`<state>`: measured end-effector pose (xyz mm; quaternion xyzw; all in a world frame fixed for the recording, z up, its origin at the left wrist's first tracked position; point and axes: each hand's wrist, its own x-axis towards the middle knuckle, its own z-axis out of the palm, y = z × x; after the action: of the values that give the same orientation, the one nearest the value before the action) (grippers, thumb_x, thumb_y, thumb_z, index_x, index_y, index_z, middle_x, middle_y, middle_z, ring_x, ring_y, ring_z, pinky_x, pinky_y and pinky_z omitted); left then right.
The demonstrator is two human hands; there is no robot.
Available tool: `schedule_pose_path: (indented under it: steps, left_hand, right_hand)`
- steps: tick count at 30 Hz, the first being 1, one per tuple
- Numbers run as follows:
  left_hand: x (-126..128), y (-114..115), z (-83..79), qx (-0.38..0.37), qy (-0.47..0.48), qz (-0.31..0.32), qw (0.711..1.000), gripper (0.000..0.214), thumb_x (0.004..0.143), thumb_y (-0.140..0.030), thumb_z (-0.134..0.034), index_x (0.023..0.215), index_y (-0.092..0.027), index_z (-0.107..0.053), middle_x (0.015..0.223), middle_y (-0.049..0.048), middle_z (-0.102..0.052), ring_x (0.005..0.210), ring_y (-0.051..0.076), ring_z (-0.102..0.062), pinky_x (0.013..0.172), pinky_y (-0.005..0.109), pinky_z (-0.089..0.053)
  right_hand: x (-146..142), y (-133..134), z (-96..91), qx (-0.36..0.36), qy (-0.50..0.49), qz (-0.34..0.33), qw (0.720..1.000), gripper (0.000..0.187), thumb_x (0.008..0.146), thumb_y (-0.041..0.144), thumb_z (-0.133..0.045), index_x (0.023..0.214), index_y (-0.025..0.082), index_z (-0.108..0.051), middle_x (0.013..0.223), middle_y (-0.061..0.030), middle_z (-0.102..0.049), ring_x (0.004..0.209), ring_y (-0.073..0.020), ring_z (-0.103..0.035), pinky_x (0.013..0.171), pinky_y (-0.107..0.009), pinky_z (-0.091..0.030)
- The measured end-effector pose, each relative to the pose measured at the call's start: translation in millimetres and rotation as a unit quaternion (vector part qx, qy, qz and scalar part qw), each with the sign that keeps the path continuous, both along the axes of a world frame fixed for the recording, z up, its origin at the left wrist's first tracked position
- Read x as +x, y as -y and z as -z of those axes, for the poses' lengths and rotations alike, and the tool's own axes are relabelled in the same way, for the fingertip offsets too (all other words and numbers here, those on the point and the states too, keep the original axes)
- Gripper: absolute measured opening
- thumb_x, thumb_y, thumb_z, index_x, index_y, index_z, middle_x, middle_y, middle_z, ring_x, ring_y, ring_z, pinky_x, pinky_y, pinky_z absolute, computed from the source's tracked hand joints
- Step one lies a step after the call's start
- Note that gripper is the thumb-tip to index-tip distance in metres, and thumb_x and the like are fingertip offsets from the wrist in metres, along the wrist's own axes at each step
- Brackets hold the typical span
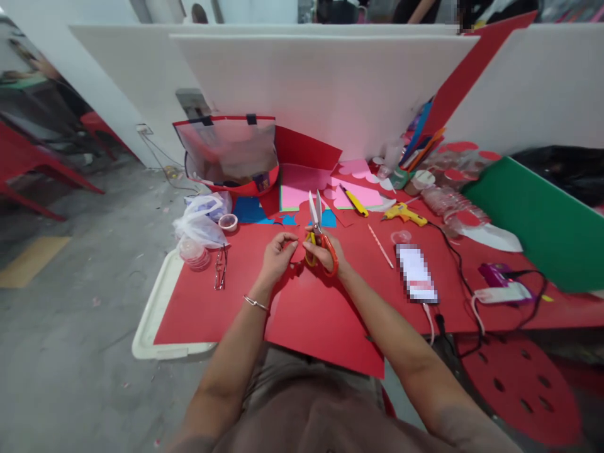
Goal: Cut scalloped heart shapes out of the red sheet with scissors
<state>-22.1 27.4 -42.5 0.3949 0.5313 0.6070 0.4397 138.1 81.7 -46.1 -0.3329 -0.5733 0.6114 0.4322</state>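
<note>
My right hand (329, 250) is closed around scissors (315, 228) with orange and yellow handles. Their blades point away from me and stand slightly apart. Close beside it, my left hand (280, 253) has its thumb and fingers pinched together. Anything between those fingertips blends into the red behind them, so I cannot make it out. Under both hands lies a large red sheet (321, 321), which hangs over the table's near edge. Just beyond the scissors are pink sheets (302, 182), blue paper (250, 211) and red cut shapes.
To the right lie a yellow cutter (355, 201), a yellow glue gun (406, 214), a striped stick (380, 245) and a phone (417, 274) on a cable. Glasses (220, 267), a plastic bag (202, 217) and a tote bag (229, 151) are left. A green board (538, 226) leans at right.
</note>
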Motion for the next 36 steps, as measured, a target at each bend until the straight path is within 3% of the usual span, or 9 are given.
schedule_pose_path:
  steps: [8,10,15,20,23,27,32,36]
  left_hand:
    - [6.5,-2.2,9.6,0.028,-0.068,-0.039,0.996,0.017,0.087,-0.032,-0.076,0.100,-0.022,-0.075,0.103,0.0058,-0.076,0.100,0.021,-0.069,0.090,0.033,-0.057]
    - [11.9,-0.2,10.2,0.023,-0.074,-0.046,0.996,0.020,0.088,-0.036,-0.075,0.101,-0.020,-0.076,0.104,0.0064,-0.076,0.096,0.020,-0.070,0.083,0.032,-0.059]
    - [25.5,4.1,4.9,-0.037,-0.030,-0.044,0.998,0.042,0.086,-0.047,-0.078,0.118,-0.020,-0.071,0.102,0.0045,-0.074,0.054,0.010,-0.062,0.048,0.025,-0.053]
    - [29.1,3.5,2.7,-0.021,-0.048,-0.075,0.996,0.043,0.081,-0.039,-0.082,0.116,-0.017,-0.072,0.078,-0.0009,-0.068,0.046,0.008,-0.053,0.043,0.021,-0.045]
    - [26.8,2.3,4.0,-0.012,-0.062,-0.082,0.995,0.040,0.079,-0.036,-0.082,0.112,-0.016,-0.072,0.079,-0.0012,-0.068,0.045,0.005,-0.047,0.042,0.019,-0.043]
    - [22.5,1.4,3.3,-0.024,-0.046,-0.045,0.998,0.045,0.076,-0.039,-0.083,0.113,-0.016,-0.070,0.082,-0.0008,-0.069,0.045,0.006,-0.051,0.043,0.021,-0.047]
    - [18.4,2.6,-0.1,-0.030,-0.044,-0.018,0.998,0.050,0.075,-0.041,-0.085,0.115,-0.015,-0.072,0.085,-0.0020,-0.068,0.045,0.004,-0.045,0.045,0.023,-0.053]
    - [21.4,2.8,1.7,-0.029,-0.024,-0.027,0.999,0.052,0.073,-0.043,-0.087,0.114,-0.017,-0.068,0.069,-0.0076,-0.061,0.042,0.005,-0.048,0.043,0.021,-0.048]
  right_hand:
    - [-1.1,-1.3,15.7,-0.011,-0.006,-0.010,1.000,0.052,0.085,0.048,-0.080,0.128,0.025,-0.062,0.085,0.0041,-0.061,0.063,-0.0135,-0.060,0.059,-0.030,-0.056]
    - [0.6,2.5,15.5,-0.003,-0.002,0.011,1.000,0.051,0.085,0.047,-0.080,0.127,0.025,-0.061,0.085,0.0036,-0.061,0.064,-0.0142,-0.061,0.059,-0.030,-0.056]
    - [-0.2,5.0,13.0,0.015,0.010,0.069,0.997,0.044,0.087,0.041,-0.077,0.124,0.024,-0.059,0.080,0.0052,-0.059,0.059,-0.0124,-0.056,0.054,-0.027,-0.052]
    - [-1.4,4.7,10.9,0.002,-0.010,0.083,0.997,0.043,0.086,0.037,-0.075,0.123,0.023,-0.058,0.077,0.0072,-0.055,0.058,-0.0116,-0.054,0.054,-0.026,-0.049]
    - [-0.9,6.4,6.9,-0.002,-0.012,0.084,0.996,0.040,0.085,0.036,-0.074,0.120,0.023,-0.058,0.075,0.0084,-0.053,0.056,-0.0109,-0.052,0.053,-0.026,-0.046]
    - [0.2,6.7,5.3,-0.015,-0.006,0.074,0.997,0.040,0.085,0.036,-0.074,0.119,0.023,-0.057,0.072,0.0092,-0.052,0.054,-0.0110,-0.051,0.053,-0.026,-0.045]
    - [1.8,4.5,8.1,-0.008,0.003,0.067,0.998,0.042,0.086,0.038,-0.074,0.122,0.023,-0.058,0.073,0.0081,-0.053,0.056,-0.0120,-0.052,0.053,-0.026,-0.045]
    - [3.5,4.4,5.5,0.013,0.006,0.074,0.997,0.038,0.086,0.038,-0.074,0.118,0.024,-0.058,0.073,0.0082,-0.052,0.056,-0.0123,-0.053,0.055,-0.027,-0.046]
